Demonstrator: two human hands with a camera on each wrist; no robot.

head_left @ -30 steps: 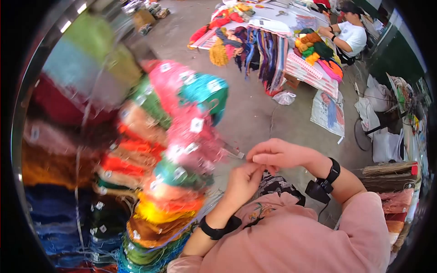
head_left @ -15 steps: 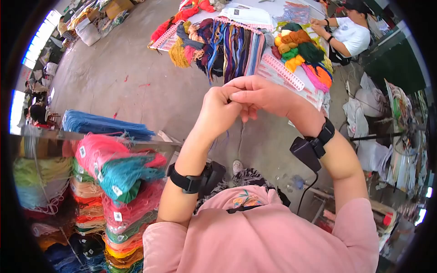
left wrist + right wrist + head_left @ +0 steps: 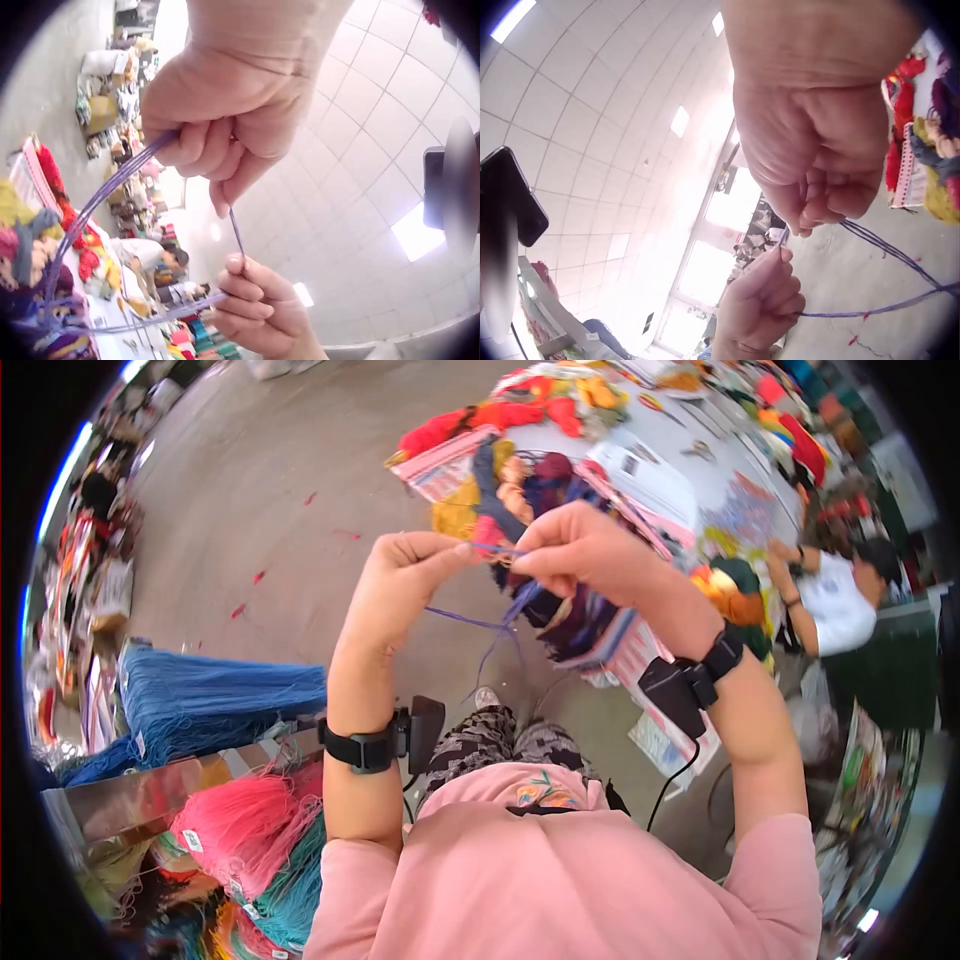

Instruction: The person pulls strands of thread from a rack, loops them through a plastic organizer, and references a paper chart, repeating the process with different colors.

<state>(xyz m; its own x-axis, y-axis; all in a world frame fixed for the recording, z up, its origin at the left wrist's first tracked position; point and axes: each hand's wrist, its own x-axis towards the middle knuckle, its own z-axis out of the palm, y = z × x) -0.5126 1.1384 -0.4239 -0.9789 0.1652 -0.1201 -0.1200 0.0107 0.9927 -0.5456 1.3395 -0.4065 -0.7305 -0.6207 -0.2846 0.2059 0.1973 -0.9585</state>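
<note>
Thin matt purple yarn (image 3: 500, 622)

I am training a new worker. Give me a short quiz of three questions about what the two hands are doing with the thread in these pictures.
1. True or false: both the left hand and the right hand pinch the purple thread.
2. Multiple choice: where does the slack of the thread hang? A) over the blue yarn bundle B) in loops below the hands C) around the left wrist
3. Fill in: on the rack at lower left, the pink yarn skein lies beside a ____ skein.

Key: 1 true; 2 B; 3 teal.
</note>
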